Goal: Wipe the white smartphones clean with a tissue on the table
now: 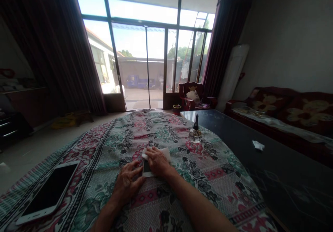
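Note:
A small phone with a dark screen and a white border [147,169] lies flat on the patterned tablecloth [111,171], partly covered by my right hand [156,161]. That hand presses a folded white tissue [165,153] onto the phone's upper part, fingers bent over it. My left hand [127,180] rests at the phone's left edge, fingers spread, with the fingertips and thumb at or very near its side. Farther off to the right stands a clear glass bottle with a black spray top [195,133], upright on the cloth.
A larger white phone [49,192] lies on the cloth at left. To the right, a dark low table [270,176] carries a crumpled tissue [258,145]. Beyond are a red wooden sofa [283,109], an armchair [192,95] and glass doors [156,69].

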Available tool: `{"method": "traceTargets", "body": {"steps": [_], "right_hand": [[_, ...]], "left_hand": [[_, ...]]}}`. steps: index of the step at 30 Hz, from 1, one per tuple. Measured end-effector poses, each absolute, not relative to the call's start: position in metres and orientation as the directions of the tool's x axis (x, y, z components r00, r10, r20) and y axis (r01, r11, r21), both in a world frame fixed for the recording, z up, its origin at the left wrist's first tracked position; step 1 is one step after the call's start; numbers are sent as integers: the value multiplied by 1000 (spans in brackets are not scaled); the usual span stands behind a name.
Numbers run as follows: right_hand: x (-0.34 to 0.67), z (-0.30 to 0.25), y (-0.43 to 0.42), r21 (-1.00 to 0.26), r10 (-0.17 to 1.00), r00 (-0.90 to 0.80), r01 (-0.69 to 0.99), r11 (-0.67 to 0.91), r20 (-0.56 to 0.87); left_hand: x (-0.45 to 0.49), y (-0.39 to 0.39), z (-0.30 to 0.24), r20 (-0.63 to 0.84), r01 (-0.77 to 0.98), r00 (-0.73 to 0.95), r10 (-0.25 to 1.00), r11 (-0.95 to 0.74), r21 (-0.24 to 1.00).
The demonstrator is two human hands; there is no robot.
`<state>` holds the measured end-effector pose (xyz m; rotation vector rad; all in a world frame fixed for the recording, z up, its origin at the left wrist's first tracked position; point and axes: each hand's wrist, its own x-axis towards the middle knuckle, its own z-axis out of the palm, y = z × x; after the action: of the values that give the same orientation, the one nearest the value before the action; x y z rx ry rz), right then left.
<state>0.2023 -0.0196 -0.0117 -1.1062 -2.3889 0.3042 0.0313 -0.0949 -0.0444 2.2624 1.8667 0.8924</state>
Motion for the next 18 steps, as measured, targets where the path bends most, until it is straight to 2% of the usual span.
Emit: {"method": "traceTargets", "body": {"steps": [8, 18], "right_hand": [[201, -12, -21, -382, 766, -555, 664, 643, 324], [238, -16, -82, -384, 654, -686, 537, 751, 319]], "left_hand": [[32, -95, -46, 405, 868, 61, 912, -248, 429], [33, -94, -49, 408, 873, 63, 911, -248, 419]]}}
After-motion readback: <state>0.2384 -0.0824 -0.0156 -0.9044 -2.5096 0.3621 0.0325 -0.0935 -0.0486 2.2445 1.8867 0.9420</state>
